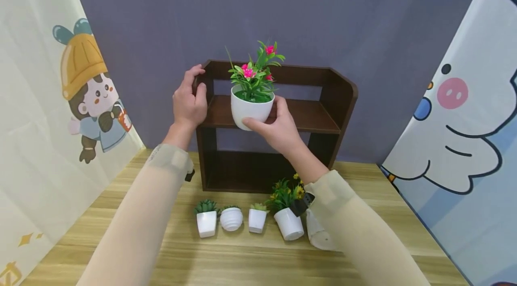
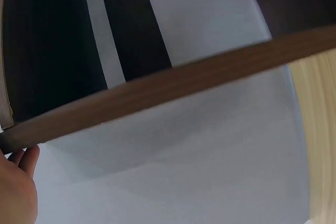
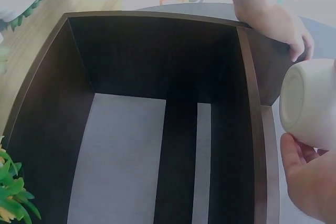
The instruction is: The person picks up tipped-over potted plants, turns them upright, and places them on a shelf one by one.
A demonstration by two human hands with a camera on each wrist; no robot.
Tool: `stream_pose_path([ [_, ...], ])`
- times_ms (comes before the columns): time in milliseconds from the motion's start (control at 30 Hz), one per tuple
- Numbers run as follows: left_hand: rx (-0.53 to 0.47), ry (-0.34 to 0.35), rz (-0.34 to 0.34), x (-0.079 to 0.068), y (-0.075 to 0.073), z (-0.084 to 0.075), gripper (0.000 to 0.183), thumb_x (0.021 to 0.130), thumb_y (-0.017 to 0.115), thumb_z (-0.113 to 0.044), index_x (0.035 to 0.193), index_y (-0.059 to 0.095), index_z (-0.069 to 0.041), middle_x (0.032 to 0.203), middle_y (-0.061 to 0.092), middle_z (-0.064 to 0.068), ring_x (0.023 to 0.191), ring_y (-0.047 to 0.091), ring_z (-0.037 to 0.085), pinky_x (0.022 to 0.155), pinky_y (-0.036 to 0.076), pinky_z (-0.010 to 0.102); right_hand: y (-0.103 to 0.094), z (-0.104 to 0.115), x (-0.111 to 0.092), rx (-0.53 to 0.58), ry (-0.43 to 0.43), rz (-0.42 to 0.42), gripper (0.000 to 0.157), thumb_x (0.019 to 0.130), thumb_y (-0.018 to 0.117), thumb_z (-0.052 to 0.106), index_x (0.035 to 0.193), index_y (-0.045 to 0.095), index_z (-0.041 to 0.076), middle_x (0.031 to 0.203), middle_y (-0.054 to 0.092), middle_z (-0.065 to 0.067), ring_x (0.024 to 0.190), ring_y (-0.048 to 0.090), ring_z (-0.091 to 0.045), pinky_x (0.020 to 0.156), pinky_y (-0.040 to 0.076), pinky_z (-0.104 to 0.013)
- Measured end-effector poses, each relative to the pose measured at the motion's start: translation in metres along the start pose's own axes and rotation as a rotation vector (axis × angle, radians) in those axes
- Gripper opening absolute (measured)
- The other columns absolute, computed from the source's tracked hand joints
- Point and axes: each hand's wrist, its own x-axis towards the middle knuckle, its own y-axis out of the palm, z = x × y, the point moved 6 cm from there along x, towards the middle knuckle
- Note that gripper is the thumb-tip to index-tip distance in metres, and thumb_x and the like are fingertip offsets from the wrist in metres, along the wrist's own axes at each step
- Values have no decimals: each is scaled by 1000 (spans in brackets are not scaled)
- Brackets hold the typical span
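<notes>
A white pot point(image 1: 250, 108) with pink artificial flowers point(image 1: 248, 72) and green leaves is raised in front of the dark brown shelf unit point(image 1: 238, 117). My right hand point(image 1: 278, 126) holds this pot from its right side, thumb at the front; the right wrist view shows the fingers near the pot's base point(image 3: 296, 98). At the upper left of the shelf, my left hand point(image 1: 190, 99) grips the side panel near its top. In the left wrist view the left hand point(image 2: 18, 187) shows only partly, at the panel's edge.
On the wooden table before the shelf stand a square-potted succulent point(image 1: 207, 223), a round ribbed pot point(image 1: 231, 219), a small white pot point(image 1: 257, 219) and a tilted pot point(image 1: 289, 224) with yellow flowers. Another white object point(image 1: 319, 234) is partly behind my right sleeve. Printed curtains flank the table.
</notes>
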Motion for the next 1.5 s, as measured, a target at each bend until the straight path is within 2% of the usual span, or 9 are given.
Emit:
stream_pose_path([
  [233,-7,-25,-55,1,-1,3,42,99,54,-20,138,68,-13,154,69,-4,136,68,40,105,53,64,9,0,11,5,-5,2,94,89,91,32,162,35,12,145,56,-11,125,63,-27,102,59,-47],
  [433,-1,-20,-40,1,1,2,42,100,54,-19,139,68,-13,155,68,-3,136,69,40,104,53,65,15,-4,19,-29,-3,-1,92,89,92,32,160,37,10,141,58,-11,121,64,-26,98,59,-45],
  [667,9,-13,-39,1,2,1,43,100,51,-24,138,67,-13,155,68,-2,138,68,37,107,52,63,25,-6,32,-74,0,-8,91,88,93,36,159,41,10,141,61,-10,122,65,-26,102,59,-47],
  [933,17,-20,-29,0,2,2,43,102,51,-23,141,66,-14,157,66,-1,137,68,41,108,52,63,33,-8,45,-138,20,15,93,87,93,42,159,43,11,138,65,-9,120,68,-25,101,60,-45],
  [1167,13,-22,-45,0,1,3,43,100,52,-24,139,67,-15,154,69,-2,135,69,42,106,52,64,40,-10,50,-230,29,40,92,88,91,48,159,45,11,137,67,-8,118,70,-23,101,60,-46],
  [1500,12,-20,-50,-1,1,4,43,101,51,-23,140,67,-14,155,68,-3,133,69,43,105,52,65,41,-16,53,-337,27,6,94,88,89,56,160,45,12,136,69,-7,115,70,-24,100,60,-46],
])
